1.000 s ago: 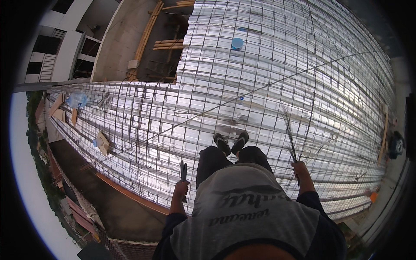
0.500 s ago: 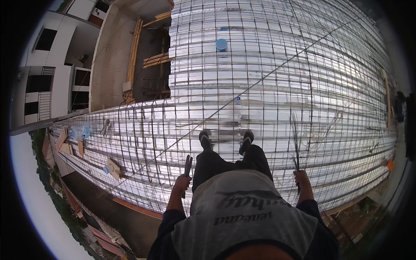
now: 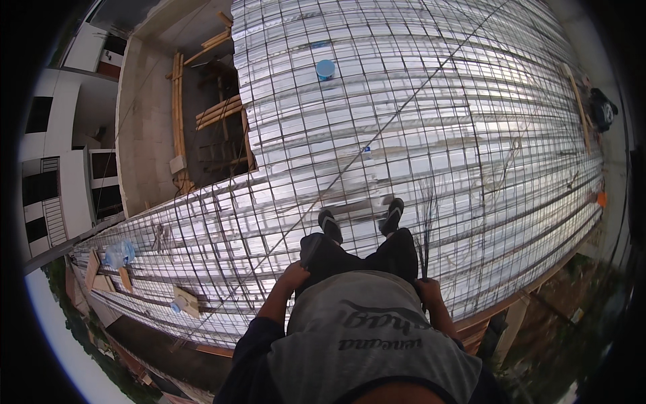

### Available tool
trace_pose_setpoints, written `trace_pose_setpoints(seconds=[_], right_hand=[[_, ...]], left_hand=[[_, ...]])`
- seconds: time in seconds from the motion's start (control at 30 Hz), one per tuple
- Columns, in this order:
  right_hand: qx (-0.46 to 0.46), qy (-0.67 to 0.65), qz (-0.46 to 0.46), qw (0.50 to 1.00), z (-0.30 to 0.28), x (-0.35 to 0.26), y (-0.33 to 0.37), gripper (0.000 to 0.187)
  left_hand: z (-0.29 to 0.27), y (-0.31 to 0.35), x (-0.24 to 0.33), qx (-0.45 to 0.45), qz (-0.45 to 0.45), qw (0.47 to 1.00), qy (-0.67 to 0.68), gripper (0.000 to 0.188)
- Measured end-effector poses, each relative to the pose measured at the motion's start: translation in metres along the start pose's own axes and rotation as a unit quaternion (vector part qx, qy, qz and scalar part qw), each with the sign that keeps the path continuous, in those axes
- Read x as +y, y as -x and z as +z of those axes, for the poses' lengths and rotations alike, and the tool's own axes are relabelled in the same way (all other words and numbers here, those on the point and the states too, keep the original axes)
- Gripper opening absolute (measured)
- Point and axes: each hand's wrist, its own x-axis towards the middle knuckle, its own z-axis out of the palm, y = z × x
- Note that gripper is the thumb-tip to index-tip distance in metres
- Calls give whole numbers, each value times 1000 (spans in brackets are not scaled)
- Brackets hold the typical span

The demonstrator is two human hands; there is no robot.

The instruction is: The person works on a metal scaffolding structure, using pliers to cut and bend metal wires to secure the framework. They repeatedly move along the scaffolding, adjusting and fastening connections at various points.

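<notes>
My left hand (image 3: 293,275) is closed beside my left thigh. The dark pliers (image 3: 309,250) in it are hard to make out against my black trousers. On the other side, beside my right hip, my right hand (image 3: 426,289) is closed around one end of a bundle of thin dark tie wires (image 3: 426,225). The wires fan out forward over the rebar mesh (image 3: 404,151). Both hands hang low at my sides, apart from the mesh. My feet stand on the mesh, over shiny corrugated metal decking.
A blue bucket (image 3: 326,69) stands ahead on the decking. An opening with wooden poles (image 3: 219,111) lies at the front left. Plastic water bottles (image 3: 119,254) and a board (image 3: 187,302) sit at the left. A dark bag-like thing (image 3: 602,109) is at the far right.
Both hands have come in closer to my body, the wire bundle moving left with the right one. The view has turned, and the mesh lines now slant.
</notes>
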Motion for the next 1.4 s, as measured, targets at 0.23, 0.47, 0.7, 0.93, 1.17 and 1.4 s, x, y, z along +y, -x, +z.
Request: trace_pose_setpoints(seconds=[0.23, 0.47, 0.7, 0.93, 1.17, 1.4], right_hand=[[-102, -163, 22, 981, -35, -31, 23, 24], [-155, -401, 316, 845, -129, -67, 54, 27], [-31, -352, 314, 881, -150, 45, -47, 25], [141, -69, 247, 956, -58, 233, -247, 33], [228, -26, 296, 927, 38, 288, -409, 41], [217, -29, 341, 914, 122, 337, -514, 55]], left_hand=[[-32, 32, 43, -22, -45, 999, 20, 31], [-24, 105, 82, -78, -104, 988, 85, 34], [36, 92, 139, -44, -146, 982, 107, 40], [45, -59, 163, 102, -120, 987, -42, 41], [31, -235, 123, 158, -58, 984, 59, 45], [25, -382, 105, 200, -33, 973, 112, 34]])
